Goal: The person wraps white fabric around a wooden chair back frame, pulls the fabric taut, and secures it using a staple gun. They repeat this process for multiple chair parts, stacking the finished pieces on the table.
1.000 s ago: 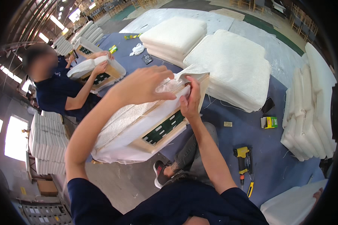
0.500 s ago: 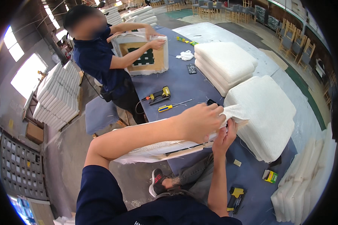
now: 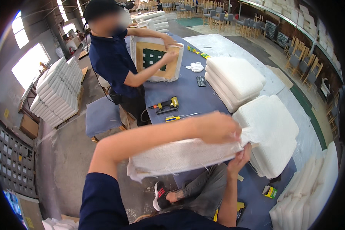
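A white fabric-covered seat cushion is held on a slant in front of me, its long fabric side showing. At its right corner my left hand, slightly blurred, is closed on the gathered white cover fabric. My right hand grips that same corner from below, thumb up against the edge. The cushion's wooden underside is hidden from me now. Just beyond my left forearm lie a yellow-handled screwdriver and a yellow-black staple gun on the blue-covered table.
Across the table a co-worker handles another seat with green webbing. Stacked white cushions and a nearer stack stand at right. A small yellow-green box lies nearby; a blue-topped stool stands left.
The seat cushion has turned, so its fabric side shows instead of the wooden frame edge. Both my hands have shifted slightly right and down with the corner. The co-worker's near hand has moved lower.
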The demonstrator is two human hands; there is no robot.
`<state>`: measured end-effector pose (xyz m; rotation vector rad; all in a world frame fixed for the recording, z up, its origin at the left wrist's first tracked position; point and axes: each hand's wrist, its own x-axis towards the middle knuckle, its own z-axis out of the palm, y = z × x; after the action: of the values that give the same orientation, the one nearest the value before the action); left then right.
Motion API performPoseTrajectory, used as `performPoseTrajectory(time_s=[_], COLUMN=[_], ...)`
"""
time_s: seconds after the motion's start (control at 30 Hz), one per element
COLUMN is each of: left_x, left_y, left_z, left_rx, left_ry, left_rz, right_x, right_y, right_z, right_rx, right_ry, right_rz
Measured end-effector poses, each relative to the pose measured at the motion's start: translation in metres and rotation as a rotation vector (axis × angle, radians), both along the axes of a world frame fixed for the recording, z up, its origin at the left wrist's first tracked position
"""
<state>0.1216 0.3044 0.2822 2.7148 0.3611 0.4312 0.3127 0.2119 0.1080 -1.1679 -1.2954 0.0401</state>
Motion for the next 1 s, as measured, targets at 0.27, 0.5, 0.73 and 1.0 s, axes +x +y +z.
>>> performPoseTrajectory(time_s=[0.27, 0.5, 0.73, 1.0], left_x=[-0.2, -0.363, -0.355, -0.037], left_y=[0.267, 0.419, 0.417, 0.111], left_z=[0.074, 0.157, 0.163, 0.049], left_rx=[1.217, 1.362, 1.275, 0.335], left_ry=[0.51, 1.223, 0.919, 0.077], left_rz=[0.59, 0.966, 0.878, -0.085], right_x=[0.015, 0.013, -0.004, -0.012], right_y=[-0.021, 0.006, 0.044, 0.065], right_z=[-0.035, -0.02, -0.018, 0.01], right_rx=[-0.077, -0.218, -0.275, -0.177], right_ry=[0.242, 0.275, 0.258, 0.125], right_rz=[-0.089, -0.108, -0.085, -0.088])
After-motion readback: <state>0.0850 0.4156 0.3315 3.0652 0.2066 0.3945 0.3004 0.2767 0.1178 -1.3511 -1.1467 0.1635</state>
